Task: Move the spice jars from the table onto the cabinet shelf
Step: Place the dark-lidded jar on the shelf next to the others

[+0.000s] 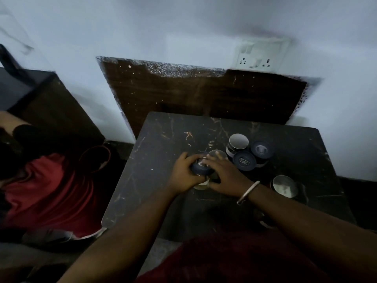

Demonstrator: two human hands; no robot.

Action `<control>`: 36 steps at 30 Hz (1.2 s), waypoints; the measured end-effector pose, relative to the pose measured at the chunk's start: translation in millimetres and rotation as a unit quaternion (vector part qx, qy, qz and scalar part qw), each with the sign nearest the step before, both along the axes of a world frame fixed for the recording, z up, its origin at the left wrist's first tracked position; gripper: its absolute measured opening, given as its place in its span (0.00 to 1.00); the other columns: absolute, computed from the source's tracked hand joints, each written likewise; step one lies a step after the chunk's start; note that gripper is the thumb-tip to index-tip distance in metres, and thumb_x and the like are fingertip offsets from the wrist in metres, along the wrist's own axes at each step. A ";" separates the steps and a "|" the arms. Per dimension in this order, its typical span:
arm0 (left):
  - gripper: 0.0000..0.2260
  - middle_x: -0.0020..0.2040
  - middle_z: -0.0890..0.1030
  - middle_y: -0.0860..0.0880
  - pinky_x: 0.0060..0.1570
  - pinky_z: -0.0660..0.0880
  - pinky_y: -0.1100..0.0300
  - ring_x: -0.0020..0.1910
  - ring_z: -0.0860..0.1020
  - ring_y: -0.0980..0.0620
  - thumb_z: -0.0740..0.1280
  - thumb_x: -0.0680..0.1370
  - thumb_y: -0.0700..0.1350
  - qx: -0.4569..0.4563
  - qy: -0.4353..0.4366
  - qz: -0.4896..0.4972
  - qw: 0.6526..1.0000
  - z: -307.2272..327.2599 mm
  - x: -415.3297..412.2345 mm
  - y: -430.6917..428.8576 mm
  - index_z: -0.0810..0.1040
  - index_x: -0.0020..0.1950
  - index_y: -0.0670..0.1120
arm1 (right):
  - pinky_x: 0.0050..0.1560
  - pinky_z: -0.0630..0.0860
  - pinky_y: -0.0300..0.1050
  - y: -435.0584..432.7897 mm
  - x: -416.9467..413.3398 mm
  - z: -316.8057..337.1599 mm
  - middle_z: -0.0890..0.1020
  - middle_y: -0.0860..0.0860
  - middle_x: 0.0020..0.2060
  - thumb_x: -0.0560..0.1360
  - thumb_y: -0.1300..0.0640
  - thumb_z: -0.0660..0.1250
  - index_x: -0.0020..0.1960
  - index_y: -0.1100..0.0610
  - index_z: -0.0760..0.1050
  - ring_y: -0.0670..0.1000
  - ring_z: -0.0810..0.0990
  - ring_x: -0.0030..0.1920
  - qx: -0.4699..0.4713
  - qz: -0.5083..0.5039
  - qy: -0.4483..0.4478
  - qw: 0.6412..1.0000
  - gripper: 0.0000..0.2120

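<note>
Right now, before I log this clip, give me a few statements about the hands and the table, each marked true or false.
1. The left hand and the right hand are both on the blue-lidded jar. True.
2. The bangle sits on the left wrist. False: it is on the right wrist.
3. A silver-lidded jar stands on the table to the right of the hands, untouched. True.
4. The table is pale wood. False: its top is dark and marbled.
5. The wall is bare. False: a white socket is mounted on it.

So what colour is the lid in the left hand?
The lid is dark blue; head view.
</note>
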State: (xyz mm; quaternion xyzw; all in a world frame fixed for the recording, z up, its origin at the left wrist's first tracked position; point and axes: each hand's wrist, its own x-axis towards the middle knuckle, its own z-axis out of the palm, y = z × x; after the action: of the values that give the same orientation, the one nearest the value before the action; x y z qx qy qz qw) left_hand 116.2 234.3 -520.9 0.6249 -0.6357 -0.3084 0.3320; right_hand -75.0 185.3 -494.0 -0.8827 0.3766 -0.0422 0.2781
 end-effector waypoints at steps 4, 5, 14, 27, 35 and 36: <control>0.28 0.65 0.76 0.47 0.58 0.79 0.62 0.62 0.78 0.54 0.79 0.69 0.49 -0.071 0.181 0.006 0.981 73.4 -0.8 -3.1 0.76 0.68 0.48 | 0.77 0.68 0.52 -0.7 -22.3 65.7 0.64 0.54 0.80 0.77 0.57 0.72 0.75 0.54 0.70 0.52 0.63 0.80 0.018 -0.075 -0.247 0.966 0.28; 0.29 0.67 0.75 0.46 0.57 0.81 0.59 0.64 0.79 0.52 0.78 0.70 0.48 -0.088 0.225 0.003 0.970 95.7 -5.6 -6.2 0.74 0.70 0.48 | 0.74 0.71 0.49 -1.1 -26.3 83.6 0.65 0.54 0.80 0.79 0.57 0.70 0.76 0.52 0.68 0.50 0.65 0.79 0.018 -0.088 -0.301 0.949 0.26; 0.28 0.67 0.76 0.32 0.52 0.81 0.50 0.56 0.81 0.41 0.66 0.78 0.66 -0.134 0.457 -0.071 0.876 262.8 -78.7 -13.3 0.68 0.74 0.54 | 0.61 0.78 0.54 2.6 -20.9 203.1 0.72 0.60 0.70 0.78 0.55 0.59 0.76 0.53 0.64 0.59 0.78 0.66 0.105 -0.060 -0.670 0.733 0.26; 0.15 0.59 0.80 0.44 0.46 0.81 0.55 0.51 0.83 0.48 0.55 0.84 0.56 -0.170 0.418 -0.069 0.890 292.6 -123.7 -17.4 0.76 0.65 0.55 | 0.60 0.78 0.58 -4.8 -62.5 222.7 0.76 0.56 0.69 0.80 0.51 0.56 0.80 0.56 0.62 0.62 0.78 0.67 0.043 -0.083 -0.680 0.727 0.29; 0.13 0.57 0.81 0.47 0.48 0.81 0.52 0.53 0.83 0.46 0.59 0.83 0.56 -0.207 0.394 -0.025 0.895 305.5 -127.1 -27.1 0.78 0.61 0.53 | 0.56 0.81 0.41 -6.6 -77.7 249.6 0.79 0.51 0.68 0.76 0.49 0.61 0.78 0.51 0.68 0.49 0.81 0.66 0.028 -0.133 -0.615 0.776 0.30; 0.13 0.56 0.81 0.49 0.47 0.81 0.54 0.52 0.83 0.48 0.59 0.83 0.56 -0.218 0.384 -0.023 0.897 310.0 -125.9 -28.2 0.79 0.61 0.53 | 0.53 0.81 0.38 -5.1 -80.8 258.6 0.80 0.50 0.66 0.75 0.47 0.63 0.77 0.49 0.69 0.48 0.82 0.63 0.013 -0.140 -0.597 0.790 0.31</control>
State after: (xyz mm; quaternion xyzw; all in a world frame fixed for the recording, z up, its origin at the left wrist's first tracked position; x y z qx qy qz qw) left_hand -9.7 206.1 -210.8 0.3552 -0.5240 -0.3861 0.6710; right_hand -155.8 180.2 -235.5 -0.6154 0.2558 -0.5944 0.4500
